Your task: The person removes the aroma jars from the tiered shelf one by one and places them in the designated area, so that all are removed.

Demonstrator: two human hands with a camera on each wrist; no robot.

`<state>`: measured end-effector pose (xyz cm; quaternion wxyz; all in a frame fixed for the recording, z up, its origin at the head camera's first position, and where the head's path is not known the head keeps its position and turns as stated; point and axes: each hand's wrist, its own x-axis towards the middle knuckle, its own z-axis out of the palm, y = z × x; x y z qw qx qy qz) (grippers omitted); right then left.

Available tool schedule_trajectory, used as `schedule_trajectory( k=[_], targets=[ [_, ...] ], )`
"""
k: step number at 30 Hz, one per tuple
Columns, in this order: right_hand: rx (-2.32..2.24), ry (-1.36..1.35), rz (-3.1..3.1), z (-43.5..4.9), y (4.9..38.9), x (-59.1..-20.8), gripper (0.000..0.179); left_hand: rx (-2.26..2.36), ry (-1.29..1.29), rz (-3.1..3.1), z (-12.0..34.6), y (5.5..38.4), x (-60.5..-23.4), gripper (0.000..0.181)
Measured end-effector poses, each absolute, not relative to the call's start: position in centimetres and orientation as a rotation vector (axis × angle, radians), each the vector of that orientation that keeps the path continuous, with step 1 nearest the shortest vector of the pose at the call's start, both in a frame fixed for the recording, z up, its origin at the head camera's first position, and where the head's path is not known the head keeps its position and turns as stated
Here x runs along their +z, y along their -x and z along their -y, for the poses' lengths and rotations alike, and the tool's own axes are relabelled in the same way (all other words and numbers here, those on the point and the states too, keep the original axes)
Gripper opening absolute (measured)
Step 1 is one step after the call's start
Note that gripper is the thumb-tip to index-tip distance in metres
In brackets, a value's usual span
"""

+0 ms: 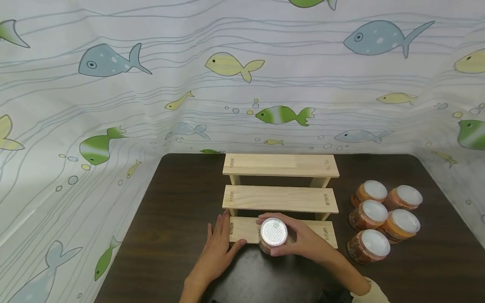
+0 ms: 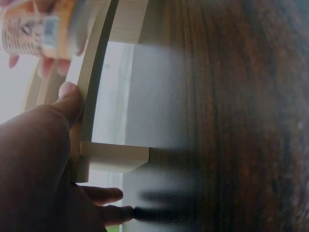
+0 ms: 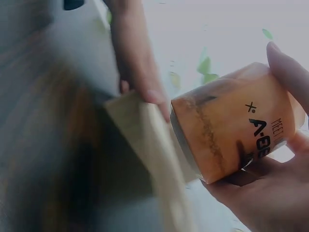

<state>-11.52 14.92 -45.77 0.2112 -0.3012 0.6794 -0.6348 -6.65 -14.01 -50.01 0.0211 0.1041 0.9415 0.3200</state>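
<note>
My right hand [image 1: 308, 242] grips a round jar [image 1: 273, 232] with a silver top, thumb and fingers around its sides. In the head view the jar overlaps the front edge of the lowest board [image 1: 244, 229] of a three-step wooden rack. An orange printed label [image 3: 222, 130] covers the jar's side in the right wrist view. At the left end of that board rests my left hand [image 1: 216, 254], fingers extended along the rack's side. Its thumb [image 2: 70, 99] lies against the board's front edge in the left wrist view.
Several similar jars [image 1: 373, 210] with pale tops stand grouped on the dark table [image 1: 163, 235], right of the rack. The middle board [image 1: 280, 198] and top board [image 1: 280, 164] rise behind the lowest one. A fish-patterned curtain [image 1: 235, 38] encloses the table's back and sides.
</note>
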Motion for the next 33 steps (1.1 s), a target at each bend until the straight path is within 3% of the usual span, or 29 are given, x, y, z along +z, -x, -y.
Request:
schedule_trajectory(
  k=[15, 26, 33],
  targets=[
    [-1.993, 0.774, -2.102, -26.5, 10.0, -40.9, 0.081, 1.010, -0.293, -2.875, 14.2, 6.6, -49.9, 0.094],
    [-2.006, 0.352, -2.469, -35.6, 6.4, -42.3, 0.083, 1.014, -0.317, -2.889, 14.1, 6.8, -50.0, 0.093],
    [-2.153, 0.443, -2.456, -39.6, 4.7, -45.1, 0.089, 1.018, -0.313, -2.885, 14.1, 6.7, -50.1, 0.094]
  ],
)
